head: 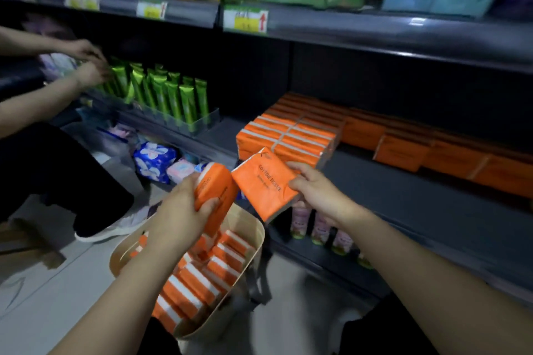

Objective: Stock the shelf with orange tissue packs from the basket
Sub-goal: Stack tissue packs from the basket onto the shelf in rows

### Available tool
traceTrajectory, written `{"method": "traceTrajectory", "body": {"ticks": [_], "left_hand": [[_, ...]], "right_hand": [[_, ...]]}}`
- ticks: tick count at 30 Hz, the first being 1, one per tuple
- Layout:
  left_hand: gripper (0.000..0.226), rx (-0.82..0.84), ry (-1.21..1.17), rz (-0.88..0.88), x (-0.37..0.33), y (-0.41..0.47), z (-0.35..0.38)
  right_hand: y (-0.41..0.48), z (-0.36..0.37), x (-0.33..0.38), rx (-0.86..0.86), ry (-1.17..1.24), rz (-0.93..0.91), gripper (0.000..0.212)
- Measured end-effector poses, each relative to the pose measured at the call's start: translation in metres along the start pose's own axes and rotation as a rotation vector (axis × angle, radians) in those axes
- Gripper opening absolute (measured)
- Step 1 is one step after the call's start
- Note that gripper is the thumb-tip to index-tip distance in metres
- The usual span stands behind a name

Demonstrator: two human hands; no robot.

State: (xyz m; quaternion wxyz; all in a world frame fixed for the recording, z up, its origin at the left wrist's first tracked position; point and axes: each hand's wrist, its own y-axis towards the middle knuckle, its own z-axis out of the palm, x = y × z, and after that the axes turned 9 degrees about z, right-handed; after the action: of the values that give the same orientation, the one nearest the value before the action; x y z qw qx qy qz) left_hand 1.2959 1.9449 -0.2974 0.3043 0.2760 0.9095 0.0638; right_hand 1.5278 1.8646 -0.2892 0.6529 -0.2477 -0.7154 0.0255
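My left hand [181, 207] grips an orange tissue pack [217, 193] above the beige basket [251, 228]. My right hand [313, 187] holds a second orange tissue pack [264, 183] by its right edge, just in front of the dark shelf [403, 190]. Several more orange packs [202, 277] lie in the basket below. On the shelf stands a block of stacked orange packs [288, 132], and a row of orange packs [432, 147] runs to the right behind it.
Another person crouches at the left, both hands [89, 63] among green tubes [164, 92] in a clear tray. Blue and pink packets [155, 160] sit on the lower left shelf. Small pink bottles [320, 228] stand on the bottom shelf. Upper shelf holds green and blue packs.
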Motion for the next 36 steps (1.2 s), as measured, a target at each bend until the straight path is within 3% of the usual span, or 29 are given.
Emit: {"method": "traceTrajectory", "body": {"ticks": [5, 10, 20, 28, 36], "left_hand": [[0.049, 0.04, -0.013, 0.162, -0.053, -0.001, -0.002], [0.05, 0.06, -0.042, 0.25, -0.097, -0.002, 0.007], [0.058, 0.07, -0.062, 0.353, -0.135, 0.047, 0.052], [0.058, 0.027, -0.125, 0.369, -0.152, 0.116, 0.086], [0.051, 0.073, -0.157, 0.234, -0.164, 0.166, 0.121]], "right_hand": [[-0.036, -0.039, 0.006, -0.087, 0.014, -0.092, 0.038], [-0.064, -0.081, -0.003, -0.179, 0.015, -0.135, 0.051], [-0.043, -0.166, -0.038, -0.618, -0.466, -0.033, 0.055], [0.011, -0.185, -0.032, -0.769, -0.58, -0.015, 0.054], [0.068, -0.176, -0.01, -0.807, -0.798, 0.058, 0.057]]}}
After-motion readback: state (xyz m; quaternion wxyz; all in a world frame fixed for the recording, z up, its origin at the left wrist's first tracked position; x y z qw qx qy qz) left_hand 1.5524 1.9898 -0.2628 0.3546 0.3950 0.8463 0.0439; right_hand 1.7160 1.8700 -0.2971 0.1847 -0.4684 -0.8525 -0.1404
